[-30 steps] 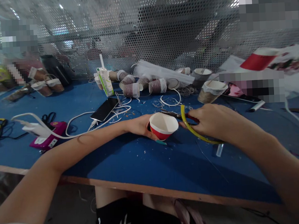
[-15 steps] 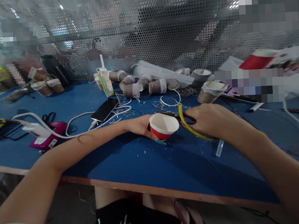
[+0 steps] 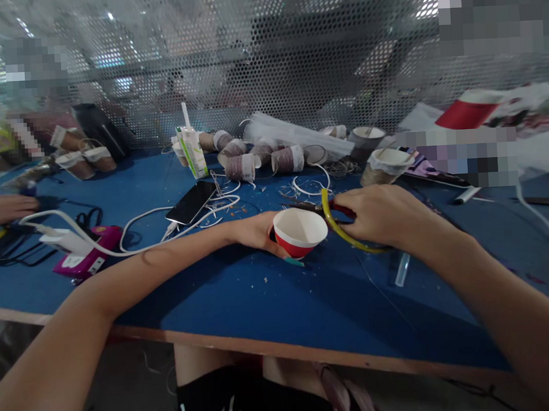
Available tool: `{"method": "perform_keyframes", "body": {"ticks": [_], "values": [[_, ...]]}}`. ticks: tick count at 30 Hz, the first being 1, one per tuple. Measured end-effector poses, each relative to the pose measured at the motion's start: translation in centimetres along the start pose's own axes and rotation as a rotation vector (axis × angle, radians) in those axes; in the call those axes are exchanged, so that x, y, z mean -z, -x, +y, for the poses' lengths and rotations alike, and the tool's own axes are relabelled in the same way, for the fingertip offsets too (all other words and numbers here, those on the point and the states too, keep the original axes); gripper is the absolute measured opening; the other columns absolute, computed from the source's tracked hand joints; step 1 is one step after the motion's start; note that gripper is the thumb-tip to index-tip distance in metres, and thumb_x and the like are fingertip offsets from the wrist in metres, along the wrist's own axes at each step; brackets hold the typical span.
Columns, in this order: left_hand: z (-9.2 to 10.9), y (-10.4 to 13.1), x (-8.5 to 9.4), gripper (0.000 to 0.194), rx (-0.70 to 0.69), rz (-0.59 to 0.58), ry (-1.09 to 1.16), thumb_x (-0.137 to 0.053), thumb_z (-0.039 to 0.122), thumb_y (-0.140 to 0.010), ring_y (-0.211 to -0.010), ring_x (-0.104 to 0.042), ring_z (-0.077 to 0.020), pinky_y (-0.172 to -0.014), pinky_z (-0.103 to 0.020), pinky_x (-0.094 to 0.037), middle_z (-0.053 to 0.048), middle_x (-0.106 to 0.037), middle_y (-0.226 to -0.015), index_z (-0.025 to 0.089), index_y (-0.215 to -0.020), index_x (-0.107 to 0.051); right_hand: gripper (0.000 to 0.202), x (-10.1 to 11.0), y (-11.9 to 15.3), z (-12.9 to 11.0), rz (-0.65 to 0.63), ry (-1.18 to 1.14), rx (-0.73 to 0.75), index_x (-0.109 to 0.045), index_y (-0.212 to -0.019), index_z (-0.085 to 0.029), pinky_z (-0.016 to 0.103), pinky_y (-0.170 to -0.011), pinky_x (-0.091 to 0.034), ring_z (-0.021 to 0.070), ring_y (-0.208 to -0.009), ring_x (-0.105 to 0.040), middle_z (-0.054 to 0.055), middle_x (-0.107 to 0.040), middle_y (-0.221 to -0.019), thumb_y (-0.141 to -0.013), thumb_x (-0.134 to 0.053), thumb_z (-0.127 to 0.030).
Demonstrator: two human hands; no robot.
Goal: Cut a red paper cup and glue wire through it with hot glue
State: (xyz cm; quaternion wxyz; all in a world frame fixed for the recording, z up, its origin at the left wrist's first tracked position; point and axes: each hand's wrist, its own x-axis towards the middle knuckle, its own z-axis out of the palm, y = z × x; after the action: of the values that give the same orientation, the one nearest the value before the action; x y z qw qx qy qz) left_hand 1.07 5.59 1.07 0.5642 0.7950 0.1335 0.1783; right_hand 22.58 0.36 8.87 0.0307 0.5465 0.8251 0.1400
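A red paper cup (image 3: 299, 246) with a white inside stands in the middle of the blue table. My left hand (image 3: 260, 231) is wrapped round its left side, with a small teal piece (image 3: 294, 261) below the thumb. To the right of the cup my right hand (image 3: 371, 216) is closed on scissors (image 3: 343, 211); their dark blades point left, behind the cup. A yellow curved band (image 3: 345, 234) hangs at the same hand, and whether it is part of the scissors I cannot tell.
Several string-wrapped cups (image 3: 240, 167) lie at the back, beside a drink carton (image 3: 192, 151). A phone (image 3: 191, 202), white cable and purple power strip (image 3: 93, 252) are left. Another person's hand (image 3: 8, 210) shows at far left.
The scissors and my right hand have shifted slightly left and up. At the far left, the other person's hand has come further into view. My left hand still has the cup.
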Motion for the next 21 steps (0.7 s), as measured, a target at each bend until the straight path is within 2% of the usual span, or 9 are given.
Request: {"method": "perform_keyframes", "body": {"ticks": [3, 6, 13, 17, 21], "values": [[-0.1, 0.0, -0.1, 0.076, -0.008, 0.029, -0.004, -0.081, 0.027, -0.056, -0.119, -0.056, -0.029, -0.105, -0.045, -0.04, -0.015, -0.062, -0.124, 0.013, -0.124, -0.049, 0.028, -0.5, 0.2, 0.7, 0.049, -0.053, -0.014, -0.056, -0.066, -0.029, 0.036, -0.056, -0.036, 0.0253, -0.067, -0.059, 0.006, -0.068, -0.073, -0.083, -0.04, -0.045], [0.0, 0.0, -0.1, 0.077, -0.012, 0.027, 0.007, -0.081, 0.025, -0.057, -0.119, -0.056, -0.0284, -0.105, -0.044, -0.04, -0.014, -0.062, -0.124, 0.014, -0.125, -0.048, 0.029, -0.8, 0.4, 1.3, 0.016, -0.055, 0.022, -0.056, -0.068, -0.029, 0.036, -0.055, -0.037, 0.0242, -0.065, -0.058, 0.006, -0.068, -0.073, -0.082, -0.04, -0.047], [0.5, 0.1, -0.2, 0.076, -0.01, 0.04, 0.054, -0.081, 0.02, -0.055, -0.121, -0.055, -0.0293, -0.105, -0.044, -0.041, -0.014, -0.063, -0.123, 0.014, -0.124, -0.05, 0.024, 0.3, 0.2, 0.7, -0.108, 0.014, 0.018, -0.065, -0.082, -0.02, 0.03, -0.052, -0.031, 0.0233, -0.071, -0.061, 0.009, -0.073, -0.087, -0.079, -0.047, -0.036], [0.6, 0.0, -0.3, 0.075, 0.004, 0.044, 0.075, -0.082, 0.02, -0.053, -0.118, -0.057, -0.0306, -0.104, -0.046, -0.042, -0.014, -0.065, -0.119, 0.012, -0.122, -0.052, 0.022, 0.7, 0.0, 0.5, -0.119, 0.034, 0.05, -0.065, -0.079, -0.017, 0.028, -0.052, -0.028, 0.0192, -0.065, -0.059, 0.01, -0.071, -0.079, -0.078, -0.047, -0.029], [0.4, 0.0, -0.2, 0.08, 0.003, 0.023, 0.079, -0.081, 0.019, -0.055, -0.122, -0.055, -0.0302, -0.105, -0.045, -0.04, -0.015, -0.062, -0.123, 0.012, -0.127, -0.048, 0.02, 0.9, -0.2, 0.7, -0.116, 0.052, 0.079, -0.065, -0.076, -0.018, 0.029, -0.053, -0.03, 0.0188, -0.064, -0.059, 0.009, -0.07, -0.075, -0.076, -0.048, -0.028]]}}
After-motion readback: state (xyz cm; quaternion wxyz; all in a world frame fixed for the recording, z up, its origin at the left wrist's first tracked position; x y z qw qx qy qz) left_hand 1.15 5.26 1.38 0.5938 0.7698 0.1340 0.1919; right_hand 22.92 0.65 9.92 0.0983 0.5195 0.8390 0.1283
